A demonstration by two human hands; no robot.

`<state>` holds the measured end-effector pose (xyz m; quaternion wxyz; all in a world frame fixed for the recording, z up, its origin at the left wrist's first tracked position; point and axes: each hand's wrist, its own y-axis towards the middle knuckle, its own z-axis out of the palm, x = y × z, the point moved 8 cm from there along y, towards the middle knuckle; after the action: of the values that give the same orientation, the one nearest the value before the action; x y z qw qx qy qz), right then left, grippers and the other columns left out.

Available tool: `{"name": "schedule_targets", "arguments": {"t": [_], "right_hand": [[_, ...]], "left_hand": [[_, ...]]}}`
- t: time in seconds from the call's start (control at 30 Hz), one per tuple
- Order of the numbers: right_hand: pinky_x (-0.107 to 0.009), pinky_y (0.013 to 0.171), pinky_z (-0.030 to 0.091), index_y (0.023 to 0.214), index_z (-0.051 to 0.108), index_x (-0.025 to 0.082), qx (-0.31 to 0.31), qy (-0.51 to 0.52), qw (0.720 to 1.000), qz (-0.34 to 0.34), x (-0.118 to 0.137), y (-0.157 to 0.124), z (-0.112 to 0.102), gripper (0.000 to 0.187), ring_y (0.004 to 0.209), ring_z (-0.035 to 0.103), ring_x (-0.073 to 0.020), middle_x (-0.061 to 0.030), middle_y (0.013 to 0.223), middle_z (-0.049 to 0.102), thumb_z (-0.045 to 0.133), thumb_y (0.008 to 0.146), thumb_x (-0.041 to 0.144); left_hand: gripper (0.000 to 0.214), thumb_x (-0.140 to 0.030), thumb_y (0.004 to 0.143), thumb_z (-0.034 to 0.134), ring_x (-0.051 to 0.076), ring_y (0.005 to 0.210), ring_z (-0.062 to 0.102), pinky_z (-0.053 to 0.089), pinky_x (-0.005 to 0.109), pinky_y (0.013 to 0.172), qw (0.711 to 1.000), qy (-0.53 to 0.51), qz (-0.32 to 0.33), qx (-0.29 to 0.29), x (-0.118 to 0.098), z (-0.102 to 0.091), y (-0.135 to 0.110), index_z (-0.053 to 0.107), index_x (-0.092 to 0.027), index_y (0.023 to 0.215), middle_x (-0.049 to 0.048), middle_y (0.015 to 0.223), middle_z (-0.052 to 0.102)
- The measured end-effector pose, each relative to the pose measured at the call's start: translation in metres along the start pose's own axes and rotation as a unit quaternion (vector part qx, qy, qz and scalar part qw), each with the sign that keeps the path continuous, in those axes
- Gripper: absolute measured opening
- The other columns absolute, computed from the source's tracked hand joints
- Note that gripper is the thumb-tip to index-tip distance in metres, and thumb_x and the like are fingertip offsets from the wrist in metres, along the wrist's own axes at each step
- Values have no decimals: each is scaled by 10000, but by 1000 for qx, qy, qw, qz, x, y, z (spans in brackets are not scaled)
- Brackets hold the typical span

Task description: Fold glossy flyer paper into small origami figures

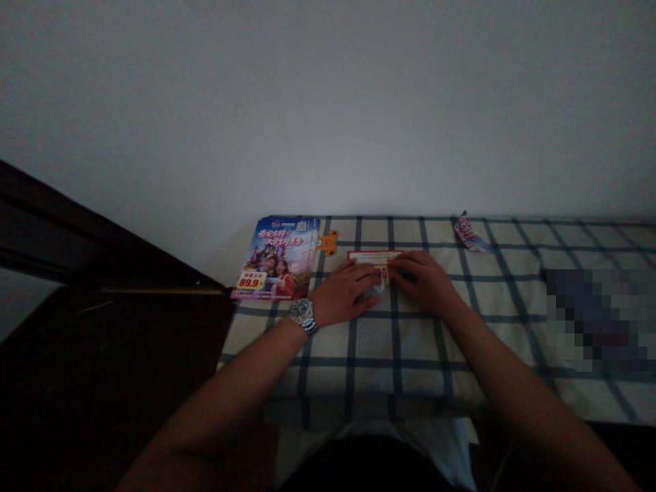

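A partly folded paper flyer point(373, 257), white with a red border, lies on the checked cloth with its pointed end toward me. Across its left part rests my left hand point(343, 295), fingers stretched out and thumb apart, with a metal watch on the wrist. My right hand point(428, 283) has its fingertips and thumb drawn together at the flyer's right edge, gripping it. Both hands cover much of the paper, so its folds show only in part. Left of my left hand lies a stack of colourful flyers point(277, 260).
The blue-and-white checked cloth point(328, 362) covers the surface up to the wall point(328, 109). A small folded paper piece point(467, 234) stands at the back right. An orange cartoon figure point(328, 242) shows beside the stack. A blurred dark item point(599, 318) lies at right.
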<state>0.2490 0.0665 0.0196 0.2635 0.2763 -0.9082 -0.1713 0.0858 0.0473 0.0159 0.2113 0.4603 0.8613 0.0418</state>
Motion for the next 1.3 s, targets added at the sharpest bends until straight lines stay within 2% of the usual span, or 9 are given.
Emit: {"name": "schedule_targets", "arguments": {"t": [0.23,0.77,0.87,1.03,1.3], "right_hand": [[-462,930,551,1051,761,231,7,3,1000,5,-1,1,3,175,1036,652,-288,-101,1105,722,699,936,347],[-446,918,543,1023,759,216,11,-17,1000,3,1,1,4,166,1028,642,-283,-105,1100,708,707,931,343],[-444,914,544,1022,758,213,10,-18,1000,3,2,2,4,162,1032,637,-284,-104,1099,704,709,931,339],[-454,912,542,1024,754,224,21,-20,1000,2,3,2,6,160,1021,634,-284,-101,1121,704,711,929,346],[-466,909,535,1019,756,240,29,-9,1000,-1,8,3,8,157,1009,632,-281,-97,1089,704,690,941,359]], "left_hand": [[355,-406,1021,544,266,1323,538,407,478,1163,999,-17,34,-4,-4,2,1,604,-223,1319,86,1385,616],[287,-376,1036,537,221,1273,577,412,435,1146,999,-31,22,-31,-3,-4,2,645,-227,1256,41,1343,664],[270,-372,1034,542,224,1247,585,423,438,1130,998,-14,-14,-61,2,-10,3,657,-230,1232,46,1300,678],[308,-335,1015,570,252,1242,571,448,462,1104,987,28,-111,-116,21,-21,-1,630,-219,1293,71,1330,644],[464,-363,942,677,286,1276,530,441,474,1127,979,65,-167,-102,32,-18,-3,580,-222,1373,80,1380,590]]}}
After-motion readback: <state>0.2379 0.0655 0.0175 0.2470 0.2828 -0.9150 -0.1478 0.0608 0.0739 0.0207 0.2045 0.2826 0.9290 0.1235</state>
